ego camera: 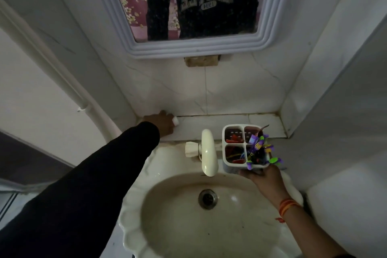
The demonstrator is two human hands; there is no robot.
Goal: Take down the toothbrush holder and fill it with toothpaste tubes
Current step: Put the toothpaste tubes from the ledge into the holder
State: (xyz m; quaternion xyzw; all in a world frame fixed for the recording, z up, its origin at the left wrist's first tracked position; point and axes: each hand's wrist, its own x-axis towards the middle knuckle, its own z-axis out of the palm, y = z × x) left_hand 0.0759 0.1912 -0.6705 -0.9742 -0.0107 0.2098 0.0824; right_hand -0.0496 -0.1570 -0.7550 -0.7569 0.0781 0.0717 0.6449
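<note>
A white toothbrush holder point(235, 130) with four compartments is held over the sink's right rim. My right hand point(265, 180) grips it from below. Purple and green toothbrushes point(258, 148) stick out of its near right compartment, and red items lie in the other compartments. My left hand point(162, 122) reaches to the left end of the tiled ledge point(230, 121) behind the sink. Its fingers are closed around a small white object point(175, 120), possibly a tube cap; the rest of that object is hidden by the hand.
A cream sink point(188, 216) with a drain point(207, 198) lies below, and a cream faucet point(207, 153) rises at its back. A framed mirror point(196, 48) hangs above the ledge. Tiled walls close in on both sides, and a pipe point(52, 65) runs down the left.
</note>
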